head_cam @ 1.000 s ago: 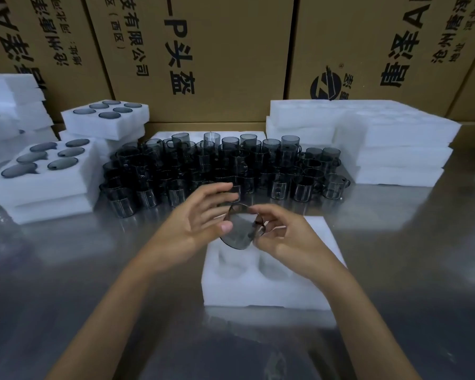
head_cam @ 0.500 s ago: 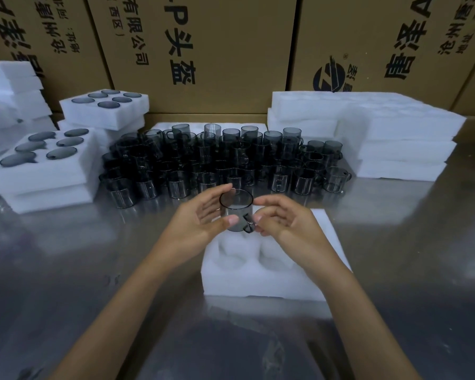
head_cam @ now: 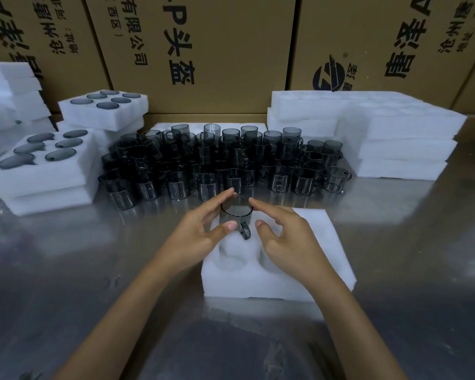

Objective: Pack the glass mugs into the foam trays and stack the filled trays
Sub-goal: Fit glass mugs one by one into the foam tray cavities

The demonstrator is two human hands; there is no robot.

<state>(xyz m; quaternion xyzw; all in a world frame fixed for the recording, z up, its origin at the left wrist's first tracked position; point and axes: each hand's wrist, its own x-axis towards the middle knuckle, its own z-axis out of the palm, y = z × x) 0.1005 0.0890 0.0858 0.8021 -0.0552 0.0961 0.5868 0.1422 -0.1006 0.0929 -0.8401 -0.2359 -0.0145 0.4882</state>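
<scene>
1. Seating now: the smoky glass mug (head_cam: 236, 212) stands upright in a back pocket of the foam tray (head_cam: 321, 259), rim up, handle toward the wearer. 1.0 s ago it was tilted and carried above the tray between both hands; 0.5 s ago it was upright but not yet in the foam.
2. Left hand (head_cam: 200, 231): grip pinches the mug, forefinger on the far rim, thumb against the wall near the handle.
3. Right hand (head_cam: 283, 239): fingers spread and curved, forefinger tip touching the right rim; thumb just beside the handle, apart from it. More a steadying touch than a hold (my reading).
4. Meaning: this looks like the 1st mug in this tray; at least 2 near pockets show bare. Whether it is pressed fully home, cannot tell.
5. Supply: a dense cluster of loose mugs (head_cam: 220, 163) stands on the steel surface (head_cam: 66, 270) just behind the tray.
6. Filled trays (head_cam: 44, 171) sit stacked at far left, spare foam stack (head_cam: 395, 138) at right. Stacking this tray is, I judge, well off.
</scene>
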